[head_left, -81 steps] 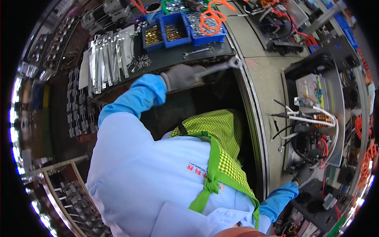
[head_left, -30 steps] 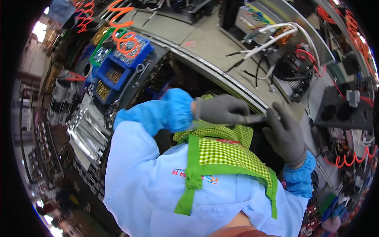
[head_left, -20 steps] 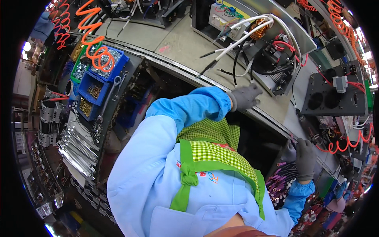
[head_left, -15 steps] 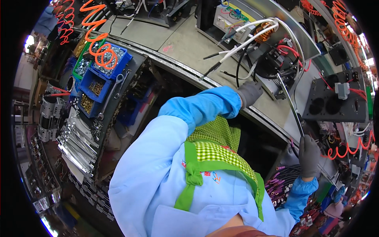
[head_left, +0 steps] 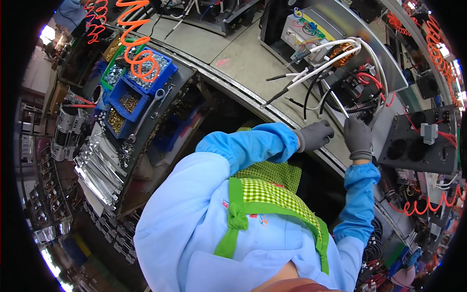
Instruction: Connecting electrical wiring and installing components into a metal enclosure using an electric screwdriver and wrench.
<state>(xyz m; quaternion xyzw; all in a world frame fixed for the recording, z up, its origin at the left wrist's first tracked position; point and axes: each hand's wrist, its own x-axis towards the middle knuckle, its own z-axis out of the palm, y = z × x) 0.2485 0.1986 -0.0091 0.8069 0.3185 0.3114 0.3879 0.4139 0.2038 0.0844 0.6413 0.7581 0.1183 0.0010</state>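
Note:
My right hand [head_left: 358, 136], in a grey glove, is closed around the lower end of a slim pale rod or cable [head_left: 336, 101]; its exact kind does not show. The rod slants up toward an open metal-framed electrical unit on the bench. Close by on the left, my left hand [head_left: 316, 135], also gloved, hovers at the bench's front edge with its fingers curled together. Whether anything small is between them is hidden. Above my hands, thick white cables [head_left: 311, 73] with black ends loop out of the unit, beside a copper-wound coil [head_left: 343, 54]. Thinner black leads [head_left: 307, 100] hang there too.
At left, blue bins [head_left: 129, 100] hold screws and nuts, with a wrench [head_left: 156, 101] and flat metal strips [head_left: 99, 168] nearby. Orange coiled hoses [head_left: 141, 58] hang above. A dark panel with round openings [head_left: 413, 141] stands at right. The bench [head_left: 233, 58] has a metal front edge.
My right hand has moved up and left, closer to the unit and my left hand. My left hand has drawn back slightly from the lead ends. The view has shifted a little.

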